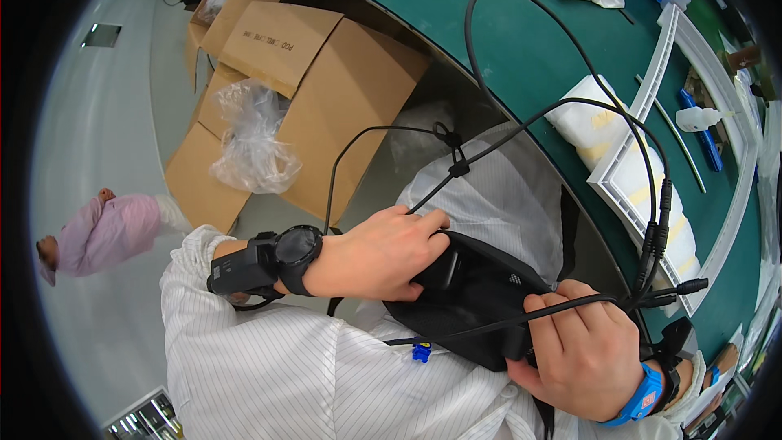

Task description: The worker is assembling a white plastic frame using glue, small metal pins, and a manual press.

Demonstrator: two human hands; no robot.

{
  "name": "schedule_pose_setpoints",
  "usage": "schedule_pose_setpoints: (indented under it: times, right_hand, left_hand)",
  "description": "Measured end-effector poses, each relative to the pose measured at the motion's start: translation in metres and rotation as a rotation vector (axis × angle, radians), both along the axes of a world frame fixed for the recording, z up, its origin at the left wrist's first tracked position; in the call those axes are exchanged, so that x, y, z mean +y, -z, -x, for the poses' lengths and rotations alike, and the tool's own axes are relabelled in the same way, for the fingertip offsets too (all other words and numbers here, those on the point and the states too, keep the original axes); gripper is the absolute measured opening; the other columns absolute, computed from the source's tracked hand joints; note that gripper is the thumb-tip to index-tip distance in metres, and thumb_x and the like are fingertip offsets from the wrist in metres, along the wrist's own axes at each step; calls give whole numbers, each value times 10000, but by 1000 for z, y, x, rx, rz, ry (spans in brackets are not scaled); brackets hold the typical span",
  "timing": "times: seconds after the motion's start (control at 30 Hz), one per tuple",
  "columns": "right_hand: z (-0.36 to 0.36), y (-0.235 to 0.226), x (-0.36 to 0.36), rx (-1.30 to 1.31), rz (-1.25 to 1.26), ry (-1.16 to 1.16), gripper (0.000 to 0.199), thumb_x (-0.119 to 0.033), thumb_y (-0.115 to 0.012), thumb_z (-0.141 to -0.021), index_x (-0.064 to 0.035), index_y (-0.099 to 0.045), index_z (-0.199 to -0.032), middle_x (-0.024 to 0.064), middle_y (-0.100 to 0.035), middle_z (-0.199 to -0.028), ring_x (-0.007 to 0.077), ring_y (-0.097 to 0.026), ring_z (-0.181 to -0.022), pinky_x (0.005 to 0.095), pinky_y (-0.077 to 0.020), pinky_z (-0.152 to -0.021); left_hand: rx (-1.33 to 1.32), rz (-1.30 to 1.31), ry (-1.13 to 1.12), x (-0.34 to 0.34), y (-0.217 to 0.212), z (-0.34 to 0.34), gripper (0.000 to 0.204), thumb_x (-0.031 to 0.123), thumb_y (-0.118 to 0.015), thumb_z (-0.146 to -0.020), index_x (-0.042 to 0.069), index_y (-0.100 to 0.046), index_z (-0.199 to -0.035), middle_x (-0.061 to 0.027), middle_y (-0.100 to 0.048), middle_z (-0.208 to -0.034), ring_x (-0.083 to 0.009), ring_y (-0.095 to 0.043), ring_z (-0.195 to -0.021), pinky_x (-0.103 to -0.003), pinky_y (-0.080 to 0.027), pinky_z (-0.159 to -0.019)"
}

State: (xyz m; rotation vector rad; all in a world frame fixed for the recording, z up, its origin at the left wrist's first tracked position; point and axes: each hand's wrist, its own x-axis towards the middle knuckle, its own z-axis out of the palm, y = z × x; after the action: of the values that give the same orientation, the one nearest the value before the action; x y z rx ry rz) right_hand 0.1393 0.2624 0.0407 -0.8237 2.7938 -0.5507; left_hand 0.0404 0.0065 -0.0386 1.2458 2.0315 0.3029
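Note:
A black fabric pouch [481, 297] lies across my lap, its top pulled apart. My left hand [383, 253] is closed on the pouch's left edge, beside a dark box-shaped device [440, 267] inside it. The fingertips are partly hidden there. On the other side my right hand [582, 346] has its fingers curled round the pouch's right edge. A black cable [489, 330] runs across the pouch's front and passes by the right hand's fingers. What lies deeper in the pouch is too dark to make out.
Black cables [570, 102] loop over the green table [432, 0], with connectors [656, 244] bunched near my right hand. A white frame [652, 114] and a white wrapped bundle [603, 126] lie there. Open cardboard boxes [350, 90] with clear plastic stand at the left. Another person [114, 232] is farther left.

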Motion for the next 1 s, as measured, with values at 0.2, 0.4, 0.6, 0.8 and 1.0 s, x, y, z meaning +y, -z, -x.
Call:
schedule_pose_setpoints:
  times: [0.2, 0.4, 0.6, 0.8, 1.0]
  right_hand:
    - [-4, 5, -1, -5, 63, -12, 587, -285, -815, -524, 50, -691, -990, 141, -673, -931, 323, -684, -896, 376, -558, -690]
    - [-7, 2, -6, 58, 31, 11, 597, -312, -812, -553, 55, -686, -1006, 147, -675, -923, 330, -691, -864, 380, -563, -657]
    - [-9, 3, -5, 91, 61, 15, 585, -321, -815, -579, 57, -686, -1006, 154, -680, -903, 334, -698, -843, 385, -571, -652]
    - [-14, -2, -11, 134, 95, 58, 561, -320, -818, -596, 63, -686, -984, 159, -690, -881, 346, -698, -821, 393, -576, -659]
    - [-14, 10, -16, 244, 71, 54, 555, -288, -804, -625, 73, -670, -1025, 173, -684, -926, 356, -691, -840, 404, -577, -677]
  left_hand:
    - [-123, 17, 99, -6, 11, 3, 542, 230, -830, -726, -18, -585, -1140, -132, -542, -1239, -317, -620, -997, -407, -485, -874]
    - [-309, -186, -173, -12, 21, -3, 328, 241, -788, -814, -17, -676, -983, -122, -587, -1099, -313, -629, -917, -412, -493, -814]
    - [-94, -349, -353, -8, 37, -10, 213, 187, -732, -882, -22, -716, -921, -117, -600, -969, -312, -624, -808, -389, -499, -716]
    - [-127, -225, -351, -2, 29, -8, 188, 179, -767, -836, 5, -740, -900, -107, -592, -899, -310, -621, -796, -395, -505, -710]
    - [6, -431, -417, -1, 37, -17, 311, 103, -794, -772, 4, -668, -1039, -110, -555, -1019, -323, -633, -841, -405, -524, -747]
